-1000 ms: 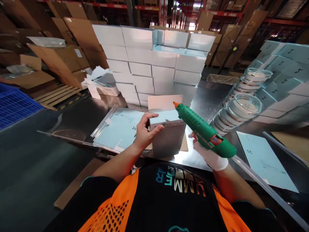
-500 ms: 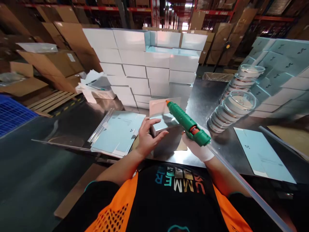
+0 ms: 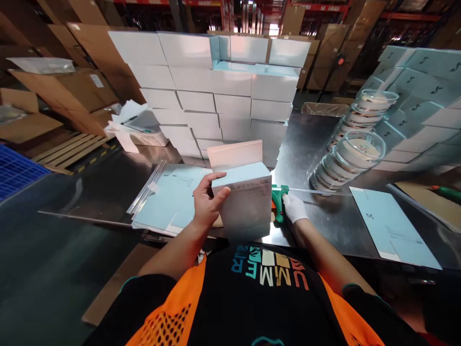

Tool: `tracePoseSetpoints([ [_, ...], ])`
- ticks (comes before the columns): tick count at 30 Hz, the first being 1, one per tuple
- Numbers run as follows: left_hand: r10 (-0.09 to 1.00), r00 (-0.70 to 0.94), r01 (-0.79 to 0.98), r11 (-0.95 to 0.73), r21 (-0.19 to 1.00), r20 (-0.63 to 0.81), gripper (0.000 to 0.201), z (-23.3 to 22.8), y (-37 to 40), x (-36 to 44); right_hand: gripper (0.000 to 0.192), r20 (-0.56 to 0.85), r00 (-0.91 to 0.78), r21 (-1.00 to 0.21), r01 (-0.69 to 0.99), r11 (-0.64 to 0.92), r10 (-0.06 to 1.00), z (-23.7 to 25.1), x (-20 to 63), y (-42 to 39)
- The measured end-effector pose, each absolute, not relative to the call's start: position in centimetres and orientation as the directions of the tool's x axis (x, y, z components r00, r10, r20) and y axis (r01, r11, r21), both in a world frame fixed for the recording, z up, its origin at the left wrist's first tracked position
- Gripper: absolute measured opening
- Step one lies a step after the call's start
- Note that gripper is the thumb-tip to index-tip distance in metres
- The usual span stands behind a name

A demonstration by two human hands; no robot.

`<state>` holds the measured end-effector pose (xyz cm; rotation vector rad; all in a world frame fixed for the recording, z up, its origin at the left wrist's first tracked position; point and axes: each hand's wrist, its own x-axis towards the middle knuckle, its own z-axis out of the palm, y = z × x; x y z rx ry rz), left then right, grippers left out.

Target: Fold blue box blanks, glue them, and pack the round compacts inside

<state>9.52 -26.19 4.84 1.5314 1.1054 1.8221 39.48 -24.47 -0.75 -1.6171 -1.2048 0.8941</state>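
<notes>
Pale-blue box (image 3: pixel 245 199) in left hand (image 3: pixel 206 202), glue gun (image 3: pixel 278 201) under right hand (image 3: pixel 293 207).

- One camera only, worn on my head; it looks forward and down over my chest onto the steel table (image 3: pixel 317 144)
- My left hand (image 3: pixel 206 202) and gloved right hand (image 3: pixel 293 207) sit near, just below centre; my vest fills the 6 o'clock edge
- The wall of white boxes (image 3: pixel 216 91) stands farther off at 12 o'clock; warehouse racks lie beyond it
- Stacked clear dishes (image 3: pixel 355 154) at 2 o'clock; a blue crate (image 3: pixel 16 170) at 9 o'clock
</notes>
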Motion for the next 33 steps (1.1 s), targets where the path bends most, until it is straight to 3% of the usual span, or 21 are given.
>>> tracePoseSetpoints([
  [3,0.813,-0.2,0.104,-0.537,0.837,0.547,0.071,4.4,-26.0,10.1,0.053,0.113,0.266,-0.953,0.303,0.028,0.957,1.5,39.1,-25.2],
  [5,0.805,-0.137,0.096,-0.57,0.816,0.578,0.069,4.1,-25.8,10.7,0.07,0.258,0.147,-0.955,0.186,0.23,0.955,3.7,37.6,-25.8],
  [7,0.788,-0.056,0.088,-0.608,0.789,0.614,0.066,3.8,-25.5,11.2,0.074,0.364,0.034,-0.928,0.096,0.359,0.931,5.6,35.7,-26.2],
  [12,0.713,0.061,0.099,-0.701,0.706,0.699,0.06,2.5,-24.4,10.8,0.067,0.415,0.004,-0.9,0.145,0.41,0.91,6.6,34.1,-26.0],
  [16,0.604,-0.005,0.079,-0.794,0.603,0.797,0.065,1.5,-23.3,10.3,0.091,0.466,-0.173,-0.846,0.2,0.494,0.868,5.6,36.3,-25.2],
  [17,0.578,-0.035,0.049,-0.814,0.579,0.815,0.071,1.5,-23.1,10.2,0.091,0.492,-0.233,-0.817,0.21,0.538,0.839,5.5,36.8,-25.1],
  [19,0.533,-0.021,0.003,-0.846,0.533,0.846,0.076,1.8,-22.9,10.1,0.07,0.547,-0.327,-0.752,0.212,0.624,0.77,5.4,37.5,-25.4],
  [22,0.474,0.159,0.02,-0.879,0.477,0.866,0.043,2.7,-22.8,9.6,0.033,0.623,-0.395,-0.671,0.175,0.721,0.675,5.7,37.7,-26.1],
  [25,0.431,0.235,0.013,-0.898,0.441,0.871,0.024,3.5,-22.7,9.0,0.034,0.653,-0.409,-0.645,0.142,0.751,0.638,6.0,37.5,-26.4],
  [28,0.425,0.263,-0.002,-0.897,0.441,0.866,0.021,4.7,-22.7,8.2,0.022,0.605,-0.366,-0.695,0.189,0.693,0.707,6.3,37.2,-26.6],
  [31,0.466,0.448,0.142,-0.88,0.454,0.763,0.029,7.0,-23.1,7.8,0.026,0.549,-0.352,-0.709,0.285,0.646,0.758,6.9,36.0,-27.3],
  [33,0.51,0.577,0.299,-0.859,0.415,0.638,0.05,8.9,-23.3,7.8,0.049,0.521,-0.435,-0.668,0.328,0.668,0.735,7.7,34.8,-27.5],
])
